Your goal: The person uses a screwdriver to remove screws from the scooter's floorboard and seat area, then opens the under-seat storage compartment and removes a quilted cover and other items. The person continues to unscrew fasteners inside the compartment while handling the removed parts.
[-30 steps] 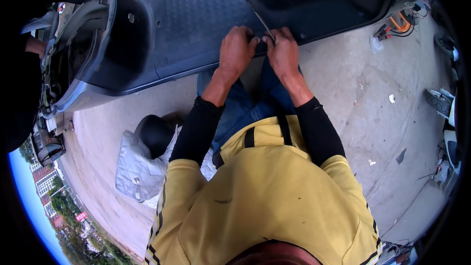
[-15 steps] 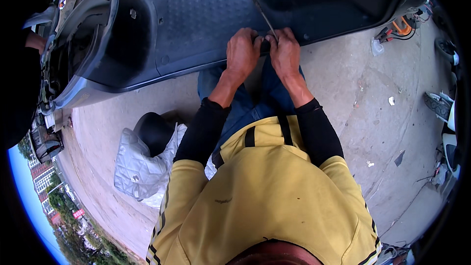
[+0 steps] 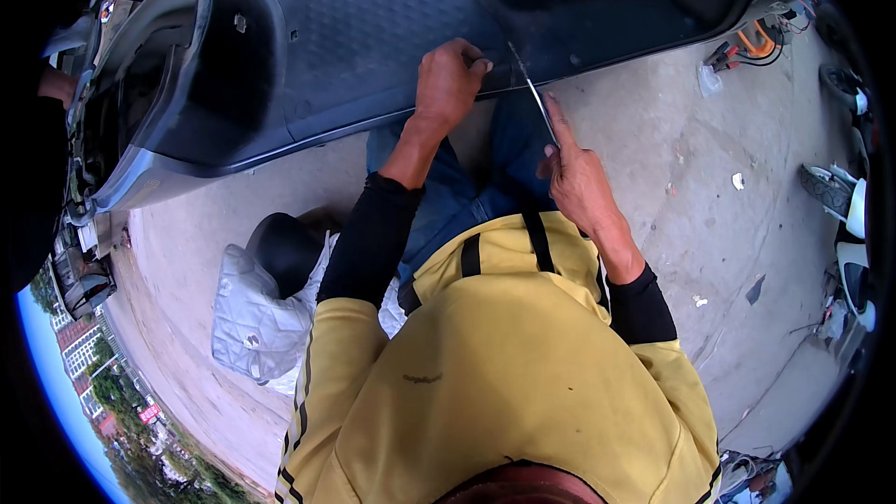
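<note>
A large dark plastic vehicle body panel (image 3: 373,33) with a dimpled flat middle lies across the top of the view. My left hand (image 3: 450,79) is closed above its near edge, fingers curled and thumb pressed against them; what they hold, if anything, is hidden. Just off that edge, my right hand (image 3: 577,177) grips a long thin metal tool (image 3: 539,105), its index finger stretched along the shaft. The tool's dark far end reaches over the panel beside a deep black recess (image 3: 616,0). Its kind is not clear, as the grip hides the near end.
A silver quilted cover (image 3: 257,317) lies by a black rounded seat (image 3: 285,252) to my left. At the far right are an orange-handled item with dark cables (image 3: 758,40) and parked two-wheelers (image 3: 835,191). Another person's hand (image 3: 56,84) shows at the left edge.
My right hand has drawn back toward me and right, bringing the thin tool with it. My hands, close together before, are now apart; the left has shifted slightly left.
</note>
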